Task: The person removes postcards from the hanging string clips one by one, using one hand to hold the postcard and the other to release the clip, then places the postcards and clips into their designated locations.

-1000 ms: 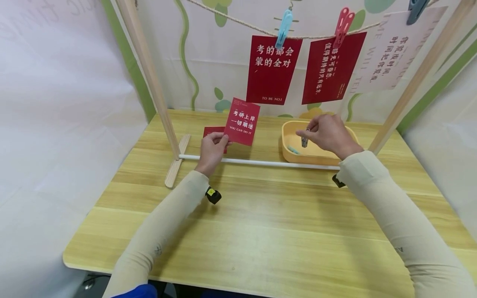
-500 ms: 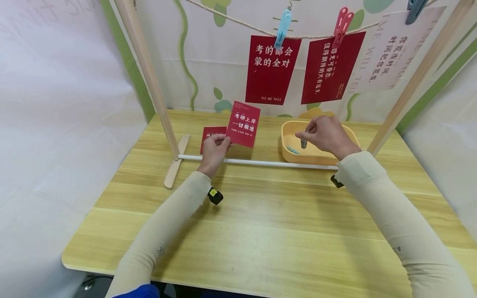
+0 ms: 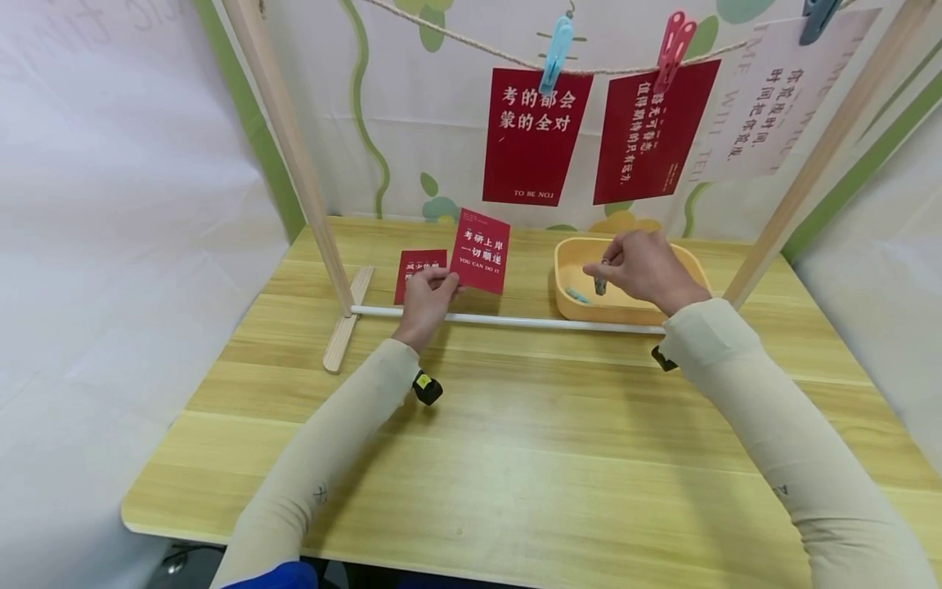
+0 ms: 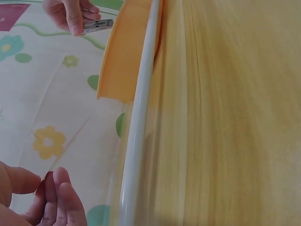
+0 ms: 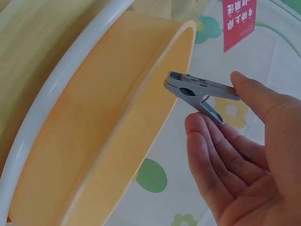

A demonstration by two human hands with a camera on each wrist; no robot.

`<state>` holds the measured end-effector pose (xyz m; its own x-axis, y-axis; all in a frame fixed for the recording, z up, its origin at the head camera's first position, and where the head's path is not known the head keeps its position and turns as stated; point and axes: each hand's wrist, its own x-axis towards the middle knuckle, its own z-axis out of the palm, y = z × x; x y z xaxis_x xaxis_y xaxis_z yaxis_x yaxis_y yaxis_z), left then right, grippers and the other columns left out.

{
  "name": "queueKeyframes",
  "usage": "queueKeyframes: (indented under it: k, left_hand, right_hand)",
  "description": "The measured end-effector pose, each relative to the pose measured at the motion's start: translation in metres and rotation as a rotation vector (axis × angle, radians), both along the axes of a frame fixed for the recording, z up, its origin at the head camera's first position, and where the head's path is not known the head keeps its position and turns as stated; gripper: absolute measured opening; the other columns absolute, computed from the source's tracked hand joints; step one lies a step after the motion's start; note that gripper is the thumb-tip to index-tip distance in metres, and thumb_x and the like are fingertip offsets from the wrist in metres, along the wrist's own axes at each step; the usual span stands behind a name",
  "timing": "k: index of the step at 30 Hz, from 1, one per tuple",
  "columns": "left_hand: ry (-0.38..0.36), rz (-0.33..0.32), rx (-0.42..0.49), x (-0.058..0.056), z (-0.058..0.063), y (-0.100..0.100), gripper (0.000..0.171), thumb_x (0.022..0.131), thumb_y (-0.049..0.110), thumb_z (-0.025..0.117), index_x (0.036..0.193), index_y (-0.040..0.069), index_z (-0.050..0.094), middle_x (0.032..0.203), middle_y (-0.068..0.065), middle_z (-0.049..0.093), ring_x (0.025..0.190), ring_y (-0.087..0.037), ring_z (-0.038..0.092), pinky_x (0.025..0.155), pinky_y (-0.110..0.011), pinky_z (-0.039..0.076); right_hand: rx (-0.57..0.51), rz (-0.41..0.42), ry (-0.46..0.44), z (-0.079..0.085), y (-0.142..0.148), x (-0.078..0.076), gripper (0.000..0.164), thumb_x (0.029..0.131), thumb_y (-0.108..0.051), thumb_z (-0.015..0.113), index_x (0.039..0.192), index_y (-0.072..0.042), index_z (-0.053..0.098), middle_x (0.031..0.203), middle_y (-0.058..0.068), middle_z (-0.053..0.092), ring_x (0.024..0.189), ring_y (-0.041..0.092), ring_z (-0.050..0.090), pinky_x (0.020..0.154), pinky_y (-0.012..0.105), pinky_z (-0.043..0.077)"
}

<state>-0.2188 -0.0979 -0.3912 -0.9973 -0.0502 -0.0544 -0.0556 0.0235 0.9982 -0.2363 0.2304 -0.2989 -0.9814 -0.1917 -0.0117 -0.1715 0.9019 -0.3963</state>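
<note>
Between thumb and fingers, my left hand (image 3: pixel 428 304) pinches a red card (image 3: pixel 481 251) by its lower left corner, tilted above the table. A second red card (image 3: pixel 421 270) lies behind that hand, partly covered by it. My right hand (image 3: pixel 649 266) holds a grey clothespin (image 5: pixel 197 92) by its handles over the yellow tray (image 3: pixel 562 282); in the right wrist view its jaws look closed. A light blue clothespin (image 3: pixel 577 295) lies inside the tray. In the left wrist view, the card in my left hand (image 4: pixel 47 197) shows only as a thin edge.
A wooden frame (image 3: pixel 294 155) with a white crossbar (image 3: pixel 515 322) stands on the table (image 3: pixel 471 458). From its rope (image 3: pixel 471 41) hang two red cards and a pale card (image 3: pixel 773 106), held by a blue clothespin (image 3: pixel 557 53), a red clothespin (image 3: pixel 673 49) and a dark clothespin (image 3: pixel 817 20).
My left hand has shifted slightly right, and its card has sunk a little. More of the card lying behind it shows. The right hand with the clothespin stays nearly still.
</note>
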Motion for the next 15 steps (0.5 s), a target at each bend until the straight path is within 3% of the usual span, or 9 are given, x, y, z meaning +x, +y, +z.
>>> queueKeyframes:
  k: [10,15]
  left_hand:
    - [-0.018,-0.007,-0.011,0.0013,-0.0029,0.0045,0.031,0.109,0.017,0.061,0.13,-0.005,0.064,0.12,-0.022,0.072,0.121,-0.04,0.071,0.11,-0.046,0.058]
    - [-0.017,-0.015,0.0,0.0021,-0.0058,0.0051,0.031,0.108,0.017,0.061,0.13,-0.005,0.064,0.121,-0.023,0.071,0.121,-0.039,0.071,0.109,-0.044,0.058]
  right_hand:
    - [0.029,-0.002,-0.039,-0.0023,-0.0028,-0.0003,0.042,0.097,-0.043,0.077,0.106,-0.002,0.076,0.108,0.019,0.076,0.086,0.028,0.066,0.069,0.037,0.056]
    - [0.051,0.001,-0.043,-0.0034,-0.0039,-0.0008,0.041,0.097,-0.043,0.077,0.103,-0.002,0.077,0.102,0.017,0.075,0.081,0.027,0.062,0.065,0.035,0.052]
